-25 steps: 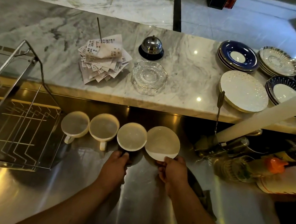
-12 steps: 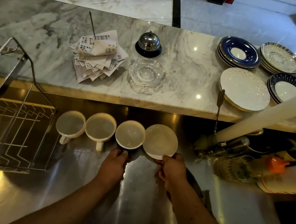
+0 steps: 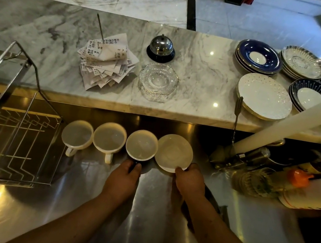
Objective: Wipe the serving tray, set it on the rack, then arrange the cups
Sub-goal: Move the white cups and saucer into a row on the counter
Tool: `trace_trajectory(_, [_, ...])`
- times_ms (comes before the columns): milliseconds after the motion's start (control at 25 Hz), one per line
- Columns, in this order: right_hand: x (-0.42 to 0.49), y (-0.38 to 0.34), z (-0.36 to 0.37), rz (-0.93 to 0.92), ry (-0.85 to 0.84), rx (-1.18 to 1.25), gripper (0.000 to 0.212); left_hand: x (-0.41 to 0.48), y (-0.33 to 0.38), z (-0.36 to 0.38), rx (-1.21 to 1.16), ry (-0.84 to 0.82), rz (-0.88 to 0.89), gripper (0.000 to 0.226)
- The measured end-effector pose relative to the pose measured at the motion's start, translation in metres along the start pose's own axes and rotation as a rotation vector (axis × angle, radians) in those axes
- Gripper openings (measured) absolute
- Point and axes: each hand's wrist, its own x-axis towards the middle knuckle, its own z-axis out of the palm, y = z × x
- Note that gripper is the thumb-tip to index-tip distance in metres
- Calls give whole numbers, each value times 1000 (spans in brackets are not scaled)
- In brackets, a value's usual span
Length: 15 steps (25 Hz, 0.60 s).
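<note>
Head: hands [image 3: 124, 175] pinching cup [image 3: 141, 144], saucer [image 3: 173, 153].

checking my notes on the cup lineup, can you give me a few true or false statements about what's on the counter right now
1. Four pieces of crockery stand in a row on the steel counter. True.
2. The left hand grips the far-left cup. False: it is at the handle of the third cup.
3. The right hand holds the near edge of the wide white dish. True.
4. The service bell sits inside the wire rack. False: it is on the marble ledge, behind the glass dish.
5. The paper slips are skewered on a spike. True.
</note>
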Motion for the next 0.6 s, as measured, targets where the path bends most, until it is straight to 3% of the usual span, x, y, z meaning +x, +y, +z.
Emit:
trace_trajectory(200, [-3,-3,-8,-66,-31,-179,45,1,-3,-6,176,17,81,26])
trace_trajectory(600, [-7,-6,-21,-71,-87,-337,39,-7,9,-16,160,-127,51,40])
